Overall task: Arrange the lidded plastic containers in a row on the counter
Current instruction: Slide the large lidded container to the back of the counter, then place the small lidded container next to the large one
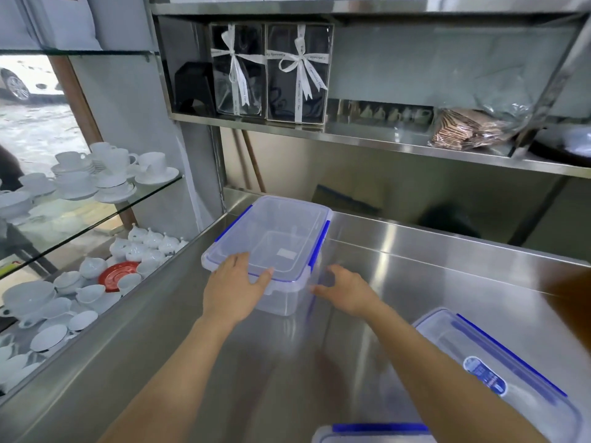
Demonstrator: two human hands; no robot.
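Note:
A clear plastic container with a blue-clipped lid (pixel 275 238) stands on the steel counter (pixel 415 270) near its back left corner. My left hand (pixel 235 290) lies flat on the near left part of its lid, thumb along the front rim. My right hand (pixel 347 292) is beside the container's near right corner, fingers spread, at or just off the wall. A second lidded container with a round blue label (pixel 499 375) sits at the lower right, partly behind my right forearm. The lid edge of a third container (pixel 374 433) shows at the bottom.
A steel shelf (pixel 351 137) overhangs the back of the counter, carrying two ribboned clear boxes (pixel 271 71) and a bag of wafers (pixel 470 129). Left of the counter, glass shelves (pixel 96 212) hold several white cups, saucers and teapots. A dark object (pixel 569 302) intrudes at the right edge.

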